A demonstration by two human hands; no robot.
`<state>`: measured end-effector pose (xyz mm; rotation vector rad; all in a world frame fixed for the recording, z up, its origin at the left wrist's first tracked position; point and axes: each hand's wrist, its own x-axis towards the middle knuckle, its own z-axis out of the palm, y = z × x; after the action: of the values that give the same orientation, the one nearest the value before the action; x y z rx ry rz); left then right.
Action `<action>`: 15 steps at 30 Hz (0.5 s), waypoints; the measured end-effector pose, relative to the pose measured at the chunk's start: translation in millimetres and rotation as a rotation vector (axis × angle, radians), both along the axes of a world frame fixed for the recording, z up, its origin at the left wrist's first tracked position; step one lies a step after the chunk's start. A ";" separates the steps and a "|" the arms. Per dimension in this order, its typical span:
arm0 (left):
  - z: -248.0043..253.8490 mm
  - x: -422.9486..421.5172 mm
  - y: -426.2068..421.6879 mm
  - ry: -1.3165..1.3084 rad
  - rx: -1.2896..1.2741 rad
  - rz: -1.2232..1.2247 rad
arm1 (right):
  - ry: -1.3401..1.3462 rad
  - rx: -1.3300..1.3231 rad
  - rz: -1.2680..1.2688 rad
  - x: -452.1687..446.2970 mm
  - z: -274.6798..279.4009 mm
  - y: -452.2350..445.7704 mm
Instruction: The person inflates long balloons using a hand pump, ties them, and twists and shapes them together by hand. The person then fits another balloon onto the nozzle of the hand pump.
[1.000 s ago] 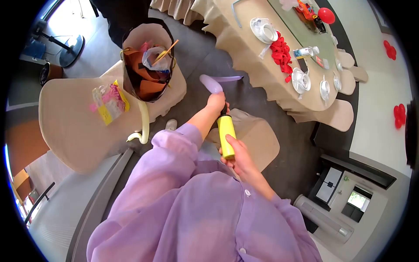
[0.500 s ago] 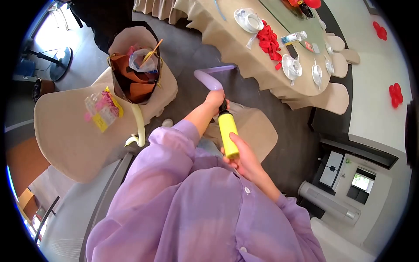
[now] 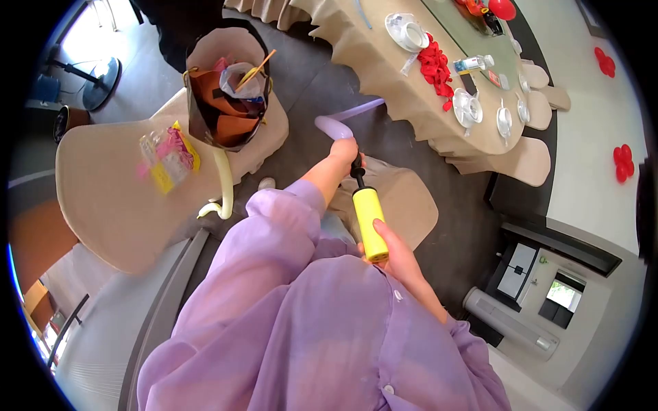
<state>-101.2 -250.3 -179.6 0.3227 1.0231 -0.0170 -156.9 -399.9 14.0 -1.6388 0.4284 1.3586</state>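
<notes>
Mid-stroke, shaft showing! The left hand (image 3: 344, 149) clasps the purple balloon (image 3: 333, 128) at the pump's black end; the right hand (image 3: 402, 260) grips the yellow barrel (image 3: 370, 219). Pushing inward calls for a firm neck hold.

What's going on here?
A person's left hand grips a long purple balloon at the black end of a yellow pump. The right hand holds the pump's yellow barrel, with some black rod showing between the two hands. The balloon is bent, fatter near the hand. On the chair to the left are an open bag and a plastic packet; a pale yellow balloon lies beside the bag.
</notes>
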 end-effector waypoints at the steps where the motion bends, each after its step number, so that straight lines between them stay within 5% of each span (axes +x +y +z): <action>1: -2.6 -3.1 2.3 0.022 0.013 0.038 | 0.004 0.004 0.008 0.8 -4.6 1.8; 15: -18.4 -43.3 -3.0 0.057 -0.051 0.052 | 0.118 -0.102 0.173 3.3 -38.2 21.5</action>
<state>-144.5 -253.3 -198.0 0.2504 1.0852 -0.0051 -153.6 -378.4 -24.2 -1.7163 0.4395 1.5910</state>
